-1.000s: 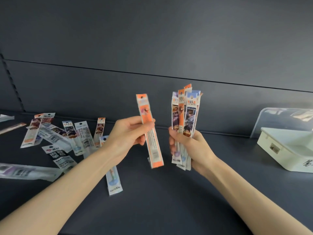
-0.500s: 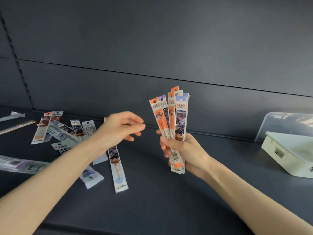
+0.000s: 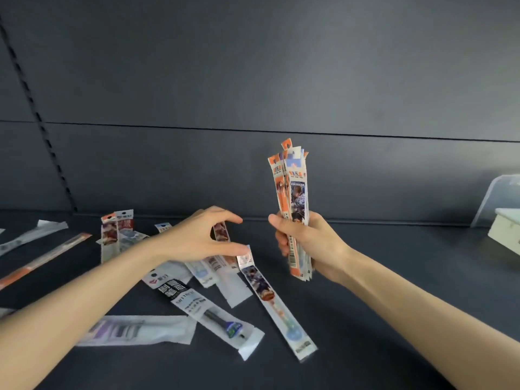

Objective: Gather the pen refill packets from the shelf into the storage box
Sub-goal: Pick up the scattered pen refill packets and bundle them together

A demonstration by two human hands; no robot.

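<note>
While the right hand grips one bundle of packets, too overlapped to count, the left hand hovers empty, fingers loosely spread. Roughly ten loose packets litter the shelf; one storage box sits far right.

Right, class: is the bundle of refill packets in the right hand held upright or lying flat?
Upright. The bundle of packets stands vertically in the right hand, hang-tab ends on top, clear of the shelf.

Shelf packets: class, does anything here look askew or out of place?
Yes. The loose packets lie scattered on the shelf, overlapping at crossed angles beneath and around the left hand. That contrasts with the upright bundle gripped in the right hand.
</note>
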